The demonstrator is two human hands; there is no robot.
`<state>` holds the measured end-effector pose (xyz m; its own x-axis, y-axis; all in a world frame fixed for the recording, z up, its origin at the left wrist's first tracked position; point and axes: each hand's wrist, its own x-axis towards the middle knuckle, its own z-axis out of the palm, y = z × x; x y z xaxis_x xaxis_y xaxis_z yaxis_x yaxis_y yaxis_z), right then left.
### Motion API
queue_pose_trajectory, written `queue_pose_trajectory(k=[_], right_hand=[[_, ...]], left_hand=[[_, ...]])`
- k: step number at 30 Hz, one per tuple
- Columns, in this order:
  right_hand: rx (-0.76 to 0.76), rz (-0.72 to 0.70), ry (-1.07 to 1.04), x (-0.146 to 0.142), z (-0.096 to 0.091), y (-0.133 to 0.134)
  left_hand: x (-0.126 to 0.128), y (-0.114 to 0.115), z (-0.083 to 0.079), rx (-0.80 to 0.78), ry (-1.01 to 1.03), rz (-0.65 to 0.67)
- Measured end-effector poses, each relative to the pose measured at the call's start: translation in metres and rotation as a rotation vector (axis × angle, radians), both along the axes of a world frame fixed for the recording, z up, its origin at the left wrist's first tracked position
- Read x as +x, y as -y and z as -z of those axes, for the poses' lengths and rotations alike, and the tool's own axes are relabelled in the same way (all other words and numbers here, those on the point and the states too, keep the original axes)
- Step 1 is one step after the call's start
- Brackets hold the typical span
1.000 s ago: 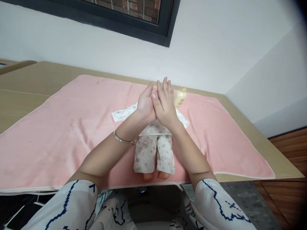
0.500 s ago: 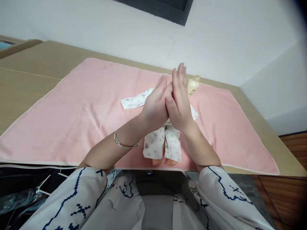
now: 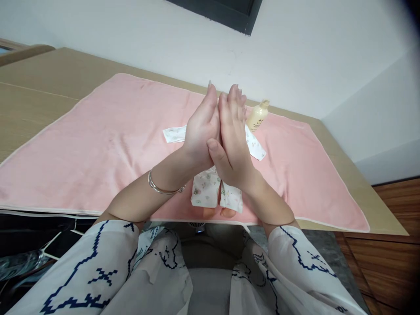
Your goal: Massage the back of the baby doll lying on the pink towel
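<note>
My left hand [image 3: 202, 135] and my right hand [image 3: 233, 142] are pressed palm to palm above the middle of the cloth, fingers stretched upward. The right hand's fingers lie straight, partly covering those of the left; nothing shows between the palms. Beneath them a doll [image 3: 206, 188] lies on its back in white printed clothes, its sleeves spread and its feet toward me. My hands hide its head and chest. Just beyond my right hand stands a pale yellow pump bottle [image 3: 257, 115].
A pink cloth [image 3: 98, 144] with a white edge covers much of the wooden table [image 3: 42, 83]. Behind rises a white wall [image 3: 288, 57] with a dark frame [image 3: 226, 15]. Below the table's left side lies a clear plastic bottle [image 3: 21, 264].
My hands have slid against each other: the left has risen slightly and the right palm has shifted left along it. More of the pump bottle shows. The whole view has shifted slightly.
</note>
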<state>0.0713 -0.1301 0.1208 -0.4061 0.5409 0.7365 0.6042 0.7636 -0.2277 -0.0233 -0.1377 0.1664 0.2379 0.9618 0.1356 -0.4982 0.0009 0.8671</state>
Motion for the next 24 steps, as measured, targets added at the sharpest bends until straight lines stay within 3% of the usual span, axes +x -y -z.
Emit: queue_pose_trajectory(k=[4, 8, 12, 17, 24], right_hand=[[-0.019, 0.029, -0.060, 0.012, -0.005, -0.007], [0.019, 0.080, -0.113, 0.017, -0.003, -0.015], [0.018, 0.110, -0.093, 0.007, 0.004, -0.010], [-0.002, -0.003, -0.008, -0.014, 0.012, 0.016], [-0.013, -0.003, 0.061, -0.026, 0.018, 0.037]], left_hand=[[0.015, 0.007, 0.017, 0.045, 0.175, 0.167], [0.021, 0.010, 0.025, -0.023, 0.180, 0.264], [0.015, 0.007, 0.016, -0.037, 0.197, 0.230], [-0.003, 0.000, 0.002, -0.133, 0.219, 0.130], [-0.015, -0.011, 0.008, 0.034, 0.032, 0.069]])
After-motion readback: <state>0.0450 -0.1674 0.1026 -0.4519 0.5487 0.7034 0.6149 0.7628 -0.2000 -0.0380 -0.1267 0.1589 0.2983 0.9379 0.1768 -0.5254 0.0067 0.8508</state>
